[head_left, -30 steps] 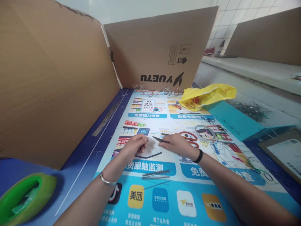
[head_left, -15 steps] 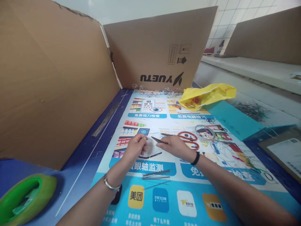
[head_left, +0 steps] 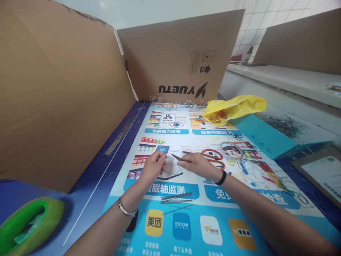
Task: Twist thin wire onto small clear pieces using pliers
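Observation:
My left hand [head_left: 156,165] is closed in a pinch over the printed sheet. A thin pale wire [head_left: 174,174] curves out from its fingertips in a loose loop. Opposite it, my right hand [head_left: 195,164] grips a dark pointed tool [head_left: 176,157], its tip aimed at the left fingers, with a small gap between. My fingers cover the rest of the tool, so its kind is unclear. Red-handled scissors [head_left: 213,156] lie just beyond the right hand, their blades partly hidden by it. Several thin dark strips [head_left: 176,199] rest on the sheet nearer to me.
A green tape roll [head_left: 32,224] sits at the lower left. Cardboard panels [head_left: 176,57] stand at the back and left. Rightward are a round tin [head_left: 231,150], a yellow bag [head_left: 236,108] and a blue box flap [head_left: 263,135] by a wire pile [head_left: 285,126]. More strips [head_left: 119,137] lie left.
Both hands keep nearly the same place and grip. The view has shifted very slightly.

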### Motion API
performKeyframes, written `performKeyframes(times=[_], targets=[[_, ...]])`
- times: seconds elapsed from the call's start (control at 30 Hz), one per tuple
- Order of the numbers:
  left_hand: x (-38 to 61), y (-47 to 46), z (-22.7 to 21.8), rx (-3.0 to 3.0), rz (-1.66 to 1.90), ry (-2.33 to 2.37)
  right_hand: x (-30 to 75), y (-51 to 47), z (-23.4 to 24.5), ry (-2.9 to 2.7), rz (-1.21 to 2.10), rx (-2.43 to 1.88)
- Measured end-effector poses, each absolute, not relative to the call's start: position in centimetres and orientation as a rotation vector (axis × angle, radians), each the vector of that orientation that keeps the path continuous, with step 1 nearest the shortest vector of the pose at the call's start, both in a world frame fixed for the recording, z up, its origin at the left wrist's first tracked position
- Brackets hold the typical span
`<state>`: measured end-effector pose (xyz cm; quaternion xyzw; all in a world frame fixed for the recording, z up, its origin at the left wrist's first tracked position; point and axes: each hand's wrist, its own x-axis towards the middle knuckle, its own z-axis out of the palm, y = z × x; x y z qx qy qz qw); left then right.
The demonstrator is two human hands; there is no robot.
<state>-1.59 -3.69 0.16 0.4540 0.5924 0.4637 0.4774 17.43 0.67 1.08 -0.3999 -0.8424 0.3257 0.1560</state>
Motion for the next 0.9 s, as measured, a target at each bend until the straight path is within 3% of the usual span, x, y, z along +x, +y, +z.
performKeyframes(times=[0.9], targets=[[-2.4, -3.3, 0.7, 1.230, 1.034, 1.309, 17.4, 0.6, 0.6, -2.455, 0.899, -1.102]])
